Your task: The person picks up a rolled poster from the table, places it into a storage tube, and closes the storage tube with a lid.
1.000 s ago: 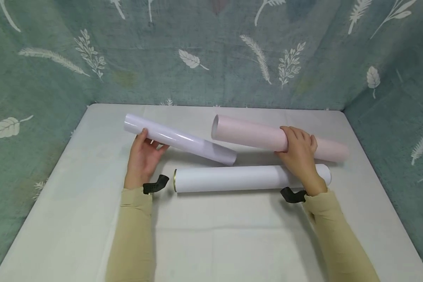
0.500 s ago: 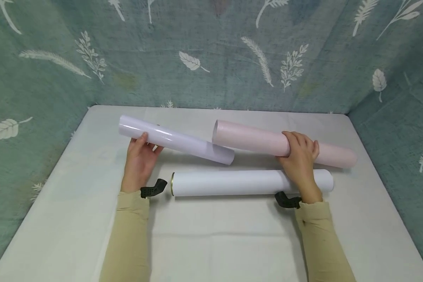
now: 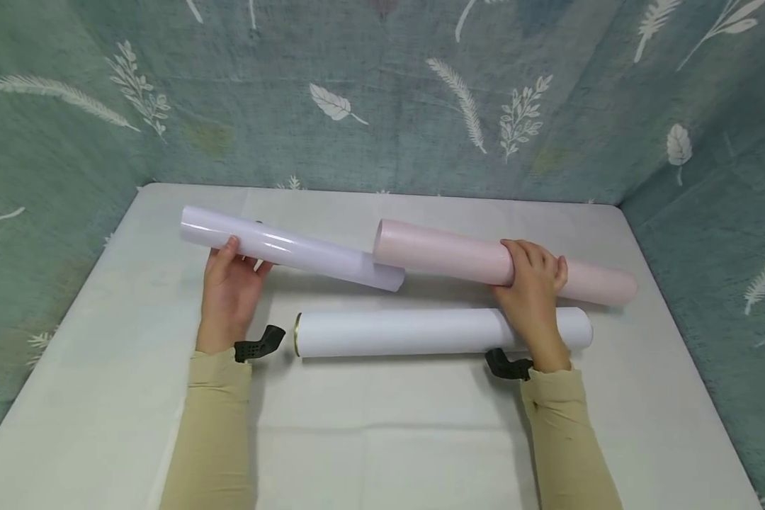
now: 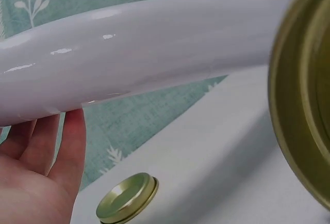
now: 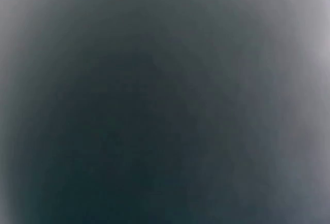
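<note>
In the head view my left hand point(image 3: 229, 297) holds a glossy lavender paper roll point(image 3: 293, 248) near its left end, thumb on the near side. The left wrist view shows fingers point(image 4: 72, 141) under this lavender roll point(image 4: 144, 48). My right hand point(image 3: 532, 301) grips a pale pink paper roll point(image 3: 440, 248) from above, right of its middle. The pink roll's open left end overlaps the lavender roll's right end in the head view. A white tube point(image 3: 395, 333) with a gold rim point(image 4: 289, 105) lies nearer, partly behind my right wrist. The right wrist view is dark and blurred.
A round gold lid point(image 4: 126, 198) rests on the white table point(image 3: 382, 439), beyond the lavender roll. Patterned green cloth point(image 3: 382, 106) stands behind the table and along both sides. A black wrist camera point(image 3: 261, 343) sits by the white tube's left end.
The lavender roll has moved left with my left hand and lies a little flatter. My right hand has shifted the pink roll slightly right relative to the tube. The head view has shifted too.
</note>
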`<action>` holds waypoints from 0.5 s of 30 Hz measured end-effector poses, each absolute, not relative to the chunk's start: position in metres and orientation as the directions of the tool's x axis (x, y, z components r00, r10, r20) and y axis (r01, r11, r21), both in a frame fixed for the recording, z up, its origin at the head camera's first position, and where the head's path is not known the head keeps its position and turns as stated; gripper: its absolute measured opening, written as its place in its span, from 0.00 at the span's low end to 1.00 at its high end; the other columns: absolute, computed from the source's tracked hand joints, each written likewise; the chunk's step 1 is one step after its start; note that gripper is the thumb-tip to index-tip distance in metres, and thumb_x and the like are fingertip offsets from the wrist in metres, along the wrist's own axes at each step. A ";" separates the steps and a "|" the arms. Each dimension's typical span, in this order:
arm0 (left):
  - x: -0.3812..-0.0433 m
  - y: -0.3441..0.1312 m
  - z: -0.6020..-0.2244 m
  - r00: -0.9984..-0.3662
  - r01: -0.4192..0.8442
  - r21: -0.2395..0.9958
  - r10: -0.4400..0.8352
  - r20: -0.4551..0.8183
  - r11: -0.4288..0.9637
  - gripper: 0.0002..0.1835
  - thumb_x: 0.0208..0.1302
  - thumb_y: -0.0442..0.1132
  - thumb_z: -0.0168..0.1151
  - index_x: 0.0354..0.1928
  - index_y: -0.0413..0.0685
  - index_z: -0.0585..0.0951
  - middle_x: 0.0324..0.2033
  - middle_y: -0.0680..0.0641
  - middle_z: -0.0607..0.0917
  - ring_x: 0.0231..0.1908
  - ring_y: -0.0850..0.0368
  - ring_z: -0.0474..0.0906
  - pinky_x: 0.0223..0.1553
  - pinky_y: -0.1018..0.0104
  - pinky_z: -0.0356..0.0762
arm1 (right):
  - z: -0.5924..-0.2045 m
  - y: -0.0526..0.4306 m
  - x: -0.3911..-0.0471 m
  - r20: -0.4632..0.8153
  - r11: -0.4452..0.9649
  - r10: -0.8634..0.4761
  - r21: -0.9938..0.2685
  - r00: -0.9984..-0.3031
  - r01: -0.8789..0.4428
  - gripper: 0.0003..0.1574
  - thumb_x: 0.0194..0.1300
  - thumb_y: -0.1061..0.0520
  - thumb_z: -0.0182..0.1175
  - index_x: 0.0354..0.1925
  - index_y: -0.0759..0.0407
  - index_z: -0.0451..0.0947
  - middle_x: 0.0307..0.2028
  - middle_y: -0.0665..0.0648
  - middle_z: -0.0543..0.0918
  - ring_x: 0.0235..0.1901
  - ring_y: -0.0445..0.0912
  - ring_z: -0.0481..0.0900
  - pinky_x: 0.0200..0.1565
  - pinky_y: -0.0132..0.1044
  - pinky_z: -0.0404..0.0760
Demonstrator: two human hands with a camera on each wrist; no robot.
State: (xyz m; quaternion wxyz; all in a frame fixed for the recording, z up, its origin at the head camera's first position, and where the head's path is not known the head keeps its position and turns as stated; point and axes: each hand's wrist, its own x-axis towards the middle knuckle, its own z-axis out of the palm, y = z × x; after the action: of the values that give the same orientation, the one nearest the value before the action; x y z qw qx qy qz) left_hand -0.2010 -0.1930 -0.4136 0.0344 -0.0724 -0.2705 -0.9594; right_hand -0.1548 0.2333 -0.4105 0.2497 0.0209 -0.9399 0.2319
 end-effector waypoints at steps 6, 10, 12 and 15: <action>-0.199 -0.189 -0.410 -0.985 0.108 0.493 -0.025 0.172 -0.863 0.15 0.63 0.30 0.50 0.52 0.44 0.67 0.49 0.40 0.71 0.48 0.46 0.69 0.49 0.52 0.64 | -0.405 0.235 -0.154 0.482 0.899 0.062 -0.407 -0.874 -0.161 0.42 0.35 0.61 0.74 0.52 0.53 0.71 0.52 0.56 0.71 0.54 0.55 0.60 0.58 0.55 0.34; -0.201 -0.187 -0.408 -0.984 0.094 0.489 -0.005 0.180 -0.867 0.16 0.63 0.31 0.51 0.53 0.46 0.67 0.50 0.40 0.70 0.49 0.46 0.68 0.47 0.50 0.64 | -0.405 0.236 -0.152 0.476 0.894 0.065 -0.418 -0.877 -0.161 0.42 0.34 0.62 0.74 0.52 0.54 0.71 0.51 0.57 0.71 0.54 0.56 0.59 0.58 0.55 0.33; -0.202 -0.189 -0.407 -0.983 0.081 0.480 0.011 0.185 -0.873 0.16 0.63 0.32 0.51 0.53 0.47 0.67 0.51 0.40 0.70 0.51 0.45 0.67 0.47 0.48 0.63 | -0.406 0.235 -0.151 0.471 0.891 0.065 -0.424 -0.880 -0.161 0.42 0.34 0.63 0.74 0.52 0.54 0.71 0.51 0.58 0.71 0.54 0.56 0.59 0.58 0.55 0.33; -0.202 -0.193 -0.406 -0.980 0.072 0.473 0.025 0.196 -0.878 0.16 0.64 0.33 0.51 0.53 0.48 0.67 0.52 0.40 0.69 0.55 0.43 0.63 0.48 0.44 0.61 | -0.408 0.230 -0.152 0.466 0.888 0.053 -0.426 -0.883 -0.171 0.42 0.35 0.64 0.73 0.52 0.55 0.71 0.51 0.59 0.71 0.54 0.57 0.59 0.58 0.55 0.33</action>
State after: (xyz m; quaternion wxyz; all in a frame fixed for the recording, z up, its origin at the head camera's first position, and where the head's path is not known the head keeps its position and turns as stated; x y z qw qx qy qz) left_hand -0.2023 -0.1934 -0.4061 0.0122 -0.0983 -0.2464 -0.9641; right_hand -0.1516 0.2305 -0.4082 0.2396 0.0314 -0.9417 0.2342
